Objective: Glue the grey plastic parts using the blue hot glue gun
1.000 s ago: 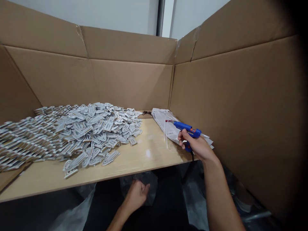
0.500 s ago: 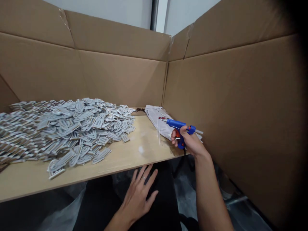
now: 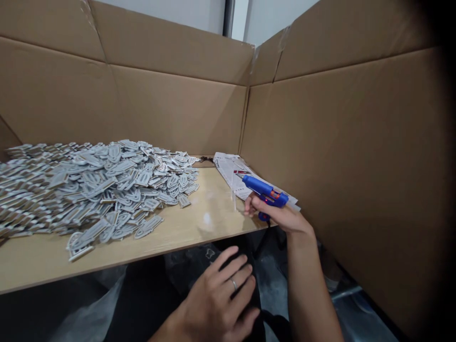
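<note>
Now, right hand (image 3: 269, 211): wrapped around a blue glue gun (image 3: 257, 185).
Left hand (image 3: 221, 299): fingers apart and a bit bent, wearing a ring (image 3: 234, 285), nearer than the worktop (image 3: 213, 204).
Glue gun's nose: pointing away and left from the right hand.
Paper (image 3: 225, 164): just past the right hand, on the worktop.
Grey pieces (image 3: 124, 185): big pile, left of the right hand and past the left hand.

Camera: worn on my head, facing forward and down
Table (image 3: 213, 213): looked down on from its near side
Cardboard walls (image 3: 178, 109): straight ahead and along my right
My left hand (image 3: 217, 301): close, low in view
</note>
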Demonstrator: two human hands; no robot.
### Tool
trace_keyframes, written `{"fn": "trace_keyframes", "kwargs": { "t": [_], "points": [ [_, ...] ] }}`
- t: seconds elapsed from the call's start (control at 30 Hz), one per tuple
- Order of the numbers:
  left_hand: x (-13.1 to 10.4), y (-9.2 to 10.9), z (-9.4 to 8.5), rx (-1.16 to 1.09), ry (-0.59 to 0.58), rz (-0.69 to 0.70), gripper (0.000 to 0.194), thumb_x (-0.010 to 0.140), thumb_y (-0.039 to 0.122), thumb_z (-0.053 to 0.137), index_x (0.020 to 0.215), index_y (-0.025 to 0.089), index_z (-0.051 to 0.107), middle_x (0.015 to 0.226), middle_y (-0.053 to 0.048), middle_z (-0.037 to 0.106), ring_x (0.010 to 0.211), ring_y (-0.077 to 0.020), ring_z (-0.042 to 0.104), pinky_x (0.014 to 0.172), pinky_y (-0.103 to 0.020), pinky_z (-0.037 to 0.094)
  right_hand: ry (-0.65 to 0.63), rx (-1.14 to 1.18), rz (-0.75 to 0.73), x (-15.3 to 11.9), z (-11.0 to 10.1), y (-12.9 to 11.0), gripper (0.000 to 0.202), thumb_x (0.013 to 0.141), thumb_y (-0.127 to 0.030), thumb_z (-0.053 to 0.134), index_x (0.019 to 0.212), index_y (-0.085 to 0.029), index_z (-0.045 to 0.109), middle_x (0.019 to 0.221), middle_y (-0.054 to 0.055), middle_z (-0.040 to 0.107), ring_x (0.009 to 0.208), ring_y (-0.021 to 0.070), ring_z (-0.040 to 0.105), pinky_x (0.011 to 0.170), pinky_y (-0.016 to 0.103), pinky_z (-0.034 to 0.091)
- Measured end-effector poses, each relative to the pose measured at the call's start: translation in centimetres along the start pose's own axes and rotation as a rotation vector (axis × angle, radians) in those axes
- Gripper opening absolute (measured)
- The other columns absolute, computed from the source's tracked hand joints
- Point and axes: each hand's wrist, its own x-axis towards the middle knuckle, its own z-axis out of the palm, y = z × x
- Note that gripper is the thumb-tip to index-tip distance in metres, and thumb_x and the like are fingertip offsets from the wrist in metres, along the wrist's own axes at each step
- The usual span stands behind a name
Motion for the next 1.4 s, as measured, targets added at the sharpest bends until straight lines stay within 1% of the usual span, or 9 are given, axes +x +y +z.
{"fn": "trace_keyframes", "kwargs": {
  "t": [0.1,0.27,0.4,0.53,0.73,0.87,1.07,1.27,1.4],
  "points": [
    [1.0,0.5,-0.2,-0.077,0.014,0.075,0.025,0.087,0.026,0.060,0.102,0.011,0.073,0.083,-0.009,0.076,0.085,-0.0219,0.071,0.109,-0.048,0.052,-0.182,0.004,-0.011,-0.2,1.6,-1.3,0.032,0.084,-0.049,0.078,0.087,-0.019,0.067,0.094,0.007,0.073,0.090,0.0196,0.068,0.085,0.034,0.054],
    [1.7,0.6,-0.4,-0.085,-0.001,0.102,0.029,0.092,0.035,0.056,0.088,0.013,0.075,0.068,-0.008,0.069,0.070,-0.0207,0.066,0.097,-0.047,0.056,-0.500,0.157,0.019,-0.3,3.9,-3.0,0.042,0.070,-0.044,0.090,0.090,-0.018,0.064,0.097,0.007,0.073,0.088,0.0197,0.069,0.080,0.032,0.055],
    [2.1,0.5,-1.2,-0.137,-0.022,0.045,0.039,0.096,0.040,0.050,0.077,0.014,0.072,0.058,-0.005,0.062,0.064,-0.0194,0.062,0.093,-0.045,0.055,-0.576,0.202,0.077,-0.6,4.8,-3.8,0.049,0.060,-0.041,0.095,0.077,-0.020,0.054,0.091,0.004,0.073,0.080,0.0168,0.068,0.072,0.028,0.054],
    [2.3,0.4,-2.0,-0.234,-0.109,-0.038,0.038,0.093,0.044,0.053,0.072,0.017,0.068,0.056,-0.002,0.059,0.063,-0.0182,0.060,0.100,-0.048,0.050,-0.478,0.169,0.088,-0.8,5.4,-4.1,0.041,0.068,-0.040,0.090,0.080,-0.019,0.057,0.088,0.004,0.073,0.078,0.0164,0.067,0.071,0.027,0.054],
    [2.3,0.5,-2.4,-0.326,-0.040,-0.204,0.018,0.083,0.034,0.066,0.078,0.018,0.071,0.069,-0.005,0.067,0.071,-0.0188,0.065,0.080,-0.034,0.056,-0.384,0.148,0.020,-1.0,5.6,-3.6,0.036,0.080,-0.041,0.083,0.099,-0.017,0.066,0.088,0.006,0.073,0.081,0.0198,0.070,0.074,0.030,0.057],
    [2.9,0.4,-3.3,-0.298,0.001,-0.204,0.009,0.078,0.024,0.067,0.082,0.018,0.072,0.067,-0.002,0.067,0.069,-0.0178,0.064,0.098,-0.043,0.053,-0.256,0.141,-0.038,-1.0,5.4,-3.3,0.032,0.081,-0.039,0.083,0.095,-0.017,0.064,0.087,0.004,0.070,0.078,0.0176,0.067,0.075,0.030,0.056],
    [1.9,0.0,-4.8,-0.345,0.089,-0.252,0.024,0.075,0.016,0.064,0.097,0.022,0.072,0.075,-0.002,0.071,0.081,-0.0221,0.069,0.113,-0.056,0.040,-0.042,0.032,-0.064,-0.8,4.3,-3.7,0.034,0.079,-0.040,0.083,0.083,-0.019,0.057,0.081,0.002,0.065,0.073,0.0152,0.060,0.071,0.029,0.052],
    [0.7,-0.2,-6.6,-0.550,0.220,-0.361,0.027,0.093,0.044,0.058,0.101,0.025,0.075,0.082,-0.005,0.075,0.090,-0.0267,0.071,0.114,-0.058,0.038,0.032,-0.054,-0.102,-0.4,3.8,-3.4,0.030,0.083,-0.040,0.080,0.084,-0.020,0.058,0.083,0.004,0.067,0.077,0.0173,0.063,0.075,0.030,0.051],
    [0.7,-0.9,-7.5,-0.695,0.260,-0.465,0.037,0.093,0.054,0.056,0.095,0.025,0.078,0.080,-0.006,0.076,0.090,-0.0291,0.070,0.121,-0.062,0.024,0.066,-0.065,-0.126,-0.1,3.6,-2.8,0.028,0.084,-0.039,0.079,0.082,-0.020,0.059,0.083,0.004,0.068,0.078,0.0177,0.064,0.075,0.030,0.051]
  ]
}}
